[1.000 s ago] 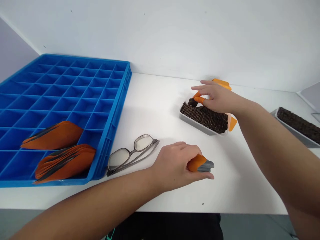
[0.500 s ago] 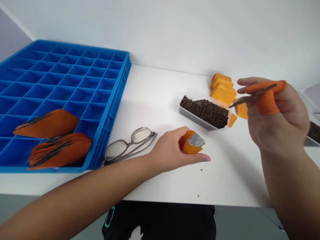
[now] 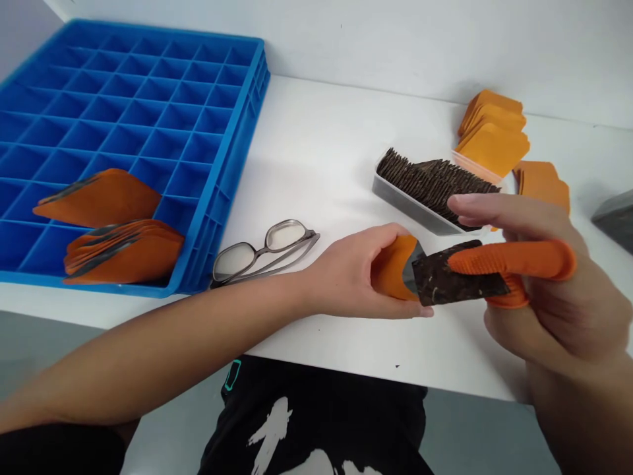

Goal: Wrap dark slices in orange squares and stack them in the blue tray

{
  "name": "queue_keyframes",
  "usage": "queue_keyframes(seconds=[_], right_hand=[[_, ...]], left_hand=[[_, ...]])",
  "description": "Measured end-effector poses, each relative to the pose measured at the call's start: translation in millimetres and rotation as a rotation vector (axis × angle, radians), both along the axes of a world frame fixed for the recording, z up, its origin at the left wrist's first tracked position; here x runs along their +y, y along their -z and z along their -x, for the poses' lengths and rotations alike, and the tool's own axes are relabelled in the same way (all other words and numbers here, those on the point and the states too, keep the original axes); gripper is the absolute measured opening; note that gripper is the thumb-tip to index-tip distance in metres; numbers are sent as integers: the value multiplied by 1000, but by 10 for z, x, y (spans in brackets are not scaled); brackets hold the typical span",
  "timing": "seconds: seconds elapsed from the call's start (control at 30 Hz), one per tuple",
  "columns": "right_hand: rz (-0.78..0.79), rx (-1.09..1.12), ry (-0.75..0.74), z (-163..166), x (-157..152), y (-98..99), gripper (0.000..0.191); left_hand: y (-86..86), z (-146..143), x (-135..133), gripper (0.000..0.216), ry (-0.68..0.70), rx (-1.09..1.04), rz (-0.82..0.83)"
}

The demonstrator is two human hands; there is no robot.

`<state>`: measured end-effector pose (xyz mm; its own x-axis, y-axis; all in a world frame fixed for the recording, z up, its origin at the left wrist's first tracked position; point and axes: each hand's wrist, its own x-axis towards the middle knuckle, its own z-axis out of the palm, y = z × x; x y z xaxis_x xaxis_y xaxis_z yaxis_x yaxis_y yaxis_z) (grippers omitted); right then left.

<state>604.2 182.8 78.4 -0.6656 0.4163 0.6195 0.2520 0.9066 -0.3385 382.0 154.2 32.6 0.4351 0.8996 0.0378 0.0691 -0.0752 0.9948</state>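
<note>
My left hand (image 3: pixel 346 274) is closed around a small orange pouch (image 3: pixel 394 267) with a silvery lining, its mouth spread toward the right. Between thumb and forefinger, both in orange rubber finger cots, my right hand (image 3: pixel 554 284) pinches a thin dark brown pressed slab (image 3: pixel 455 274). The slab's left end is at the pouch's mouth; whether it is inside I cannot tell. Behind the hands, a clear plastic box (image 3: pixel 415 210) holds a row of similar dark slabs (image 3: pixel 435 181), partly covered by my right fingers.
On the left stands a blue compartment crate (image 3: pixel 237 165) with filled orange pouches (image 3: pixel 126 254) in its near compartments. Eyeglasses (image 3: pixel 262 251) lie beside it. Flat orange pouches (image 3: pixel 494 135) are stacked at the back right. A grey block-like thing (image 3: pixel 616 218) sits at the right edge.
My right hand has come down and left, bringing the dark slab to the pouch's mouth. My left hand has shifted slightly right with the pouch. The camera view has tilted down.
</note>
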Motion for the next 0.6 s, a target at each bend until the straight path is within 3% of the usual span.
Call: queue_keyframes(seconds=[0.3,0.6], right_hand=[[-357,-12,129,-65,65,74,10],[-517,36,200,-39,-18,74,8]], left_hand=[[-41,19,-23,58,48,8,9],[-48,-7,-49,56,68,6,54]])
